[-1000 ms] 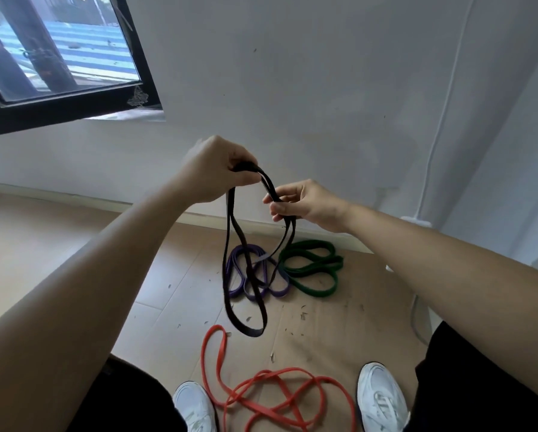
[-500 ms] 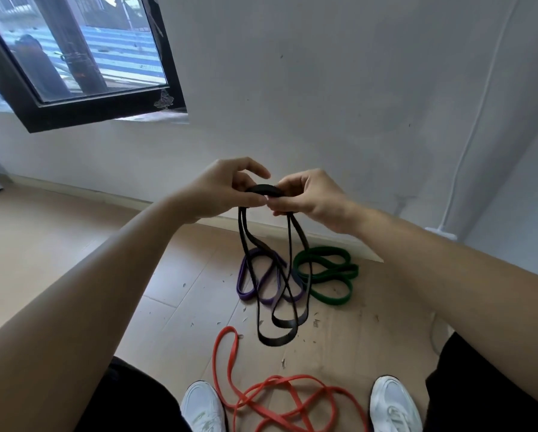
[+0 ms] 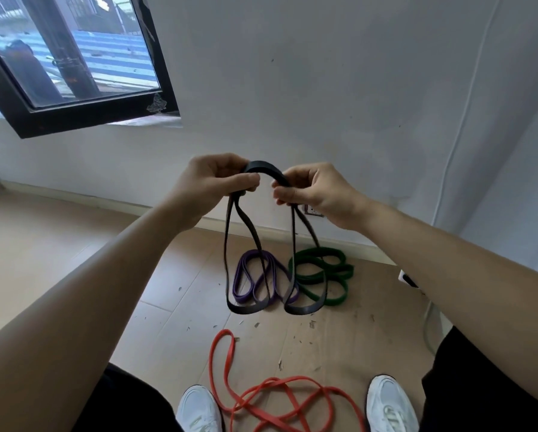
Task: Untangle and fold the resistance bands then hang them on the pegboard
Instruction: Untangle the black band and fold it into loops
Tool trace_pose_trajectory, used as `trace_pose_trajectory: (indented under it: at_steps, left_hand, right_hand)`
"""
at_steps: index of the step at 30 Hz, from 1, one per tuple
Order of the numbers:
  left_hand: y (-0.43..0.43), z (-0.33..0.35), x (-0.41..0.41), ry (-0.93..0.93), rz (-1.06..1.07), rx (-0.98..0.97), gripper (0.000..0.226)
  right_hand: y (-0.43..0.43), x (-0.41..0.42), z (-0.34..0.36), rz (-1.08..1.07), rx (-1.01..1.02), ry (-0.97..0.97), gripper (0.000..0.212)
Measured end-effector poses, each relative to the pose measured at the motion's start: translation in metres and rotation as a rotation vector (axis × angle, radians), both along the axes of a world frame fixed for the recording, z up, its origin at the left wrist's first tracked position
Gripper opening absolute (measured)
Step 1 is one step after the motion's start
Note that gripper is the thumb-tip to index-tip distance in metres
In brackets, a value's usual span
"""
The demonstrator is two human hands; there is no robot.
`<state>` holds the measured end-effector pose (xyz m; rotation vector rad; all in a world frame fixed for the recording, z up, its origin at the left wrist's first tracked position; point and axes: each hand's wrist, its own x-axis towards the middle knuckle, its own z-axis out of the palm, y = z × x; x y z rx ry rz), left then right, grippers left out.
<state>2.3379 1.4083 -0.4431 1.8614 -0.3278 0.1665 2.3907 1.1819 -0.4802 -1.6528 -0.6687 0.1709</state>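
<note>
My left hand point(image 3: 217, 182) and right hand point(image 3: 314, 191) each pinch the black band point(image 3: 265, 168), thumb against curled fingers. Half a second ago my fingertips were nearly touching at its top. Now my hands have drawn a little apart, and a short arch of band bridges the gap between them. Before, the hanging strands dropped as one narrow bunch. Now they fall as two separate loops, one under each hand, their bottoms about level and clear of the floor point(image 3: 74, 244). Beyond and below my hands, the purple band point(image 3: 245, 275) lies coiled on the floor behind the left loop. The green band point(image 3: 339, 275) lies just beside it, behind the right loop, both where they were. Nearer to me, beneath my wrists, the orange band point(image 3: 227, 369) sprawls tangled between my white shoes point(image 3: 389, 403), unchanged.
</note>
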Motion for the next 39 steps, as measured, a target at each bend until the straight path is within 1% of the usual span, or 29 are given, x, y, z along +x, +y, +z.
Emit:
trace_pose_trajectory:
  at_steps: [2,6,10,12,14,16,18,19,22,25,27,31,35,37,39]
  left_hand:
    - [-0.005,-0.001,0.0,-0.023,-0.001,0.028,0.027]
    - [-0.019,0.001,0.003,-0.05,0.046,0.014,0.012]
    - [-0.028,0.005,0.004,-0.065,0.041,-0.045,0.008]
    - [-0.031,0.007,0.003,-0.067,0.031,-0.083,0.008]
    - [-0.033,0.009,0.003,-0.067,0.029,-0.141,0.01]
    - [-0.032,0.013,0.002,-0.062,0.029,-0.219,0.017]
    - [-0.029,0.017,-0.001,-0.054,0.034,-0.295,0.027]
    - [-0.026,0.018,-0.001,-0.049,0.046,-0.329,0.028]
    - [-0.01,0.022,0.0,-0.024,0.09,-0.445,0.017]
    - [0.011,0.021,0.002,-0.011,0.136,-0.537,0.014]
    - [0.023,0.017,0.002,-0.017,0.167,-0.531,0.015]
    - [0.049,-0.001,0.004,0.0,0.23,-0.465,0.015]
    - [0.069,-0.018,0.007,0.042,0.329,-0.442,0.014]
    - [0.08,-0.023,0.008,0.069,0.377,-0.461,0.014]
    - [0.091,-0.03,0.007,0.127,0.381,-0.442,0.013]
  right_hand:
    - [0.006,-0.002,-0.008,-0.007,-0.034,0.015,0.024]
    - [0.018,-0.006,-0.022,0.023,-0.075,0.079,0.034]
    - [0.023,-0.009,-0.029,0.077,-0.168,0.03,0.04]
    - [0.027,-0.01,-0.033,0.077,-0.186,0.016,0.038]
    - [0.031,-0.011,-0.036,0.087,-0.166,0.05,0.03]
    - [0.032,-0.011,-0.038,0.108,-0.135,0.102,0.024]
    - [0.031,-0.012,-0.04,0.162,-0.107,0.154,0.024]
    - [0.03,-0.013,-0.041,0.192,-0.099,0.183,0.023]
    - [0.027,-0.017,-0.046,0.222,-0.1,0.251,0.02]
    - [0.024,-0.019,-0.054,0.215,-0.092,0.283,0.015]
    - [0.021,-0.02,-0.059,0.191,-0.086,0.29,0.015]
    - [0.011,-0.014,-0.071,0.133,-0.085,0.291,0.023]
    - [0.008,-0.011,-0.079,0.071,-0.245,0.154,0.019]
    - [0.006,-0.011,-0.081,0.041,-0.311,0.135,0.015]
    - [0.004,-0.011,-0.08,0.023,-0.324,0.142,0.014]
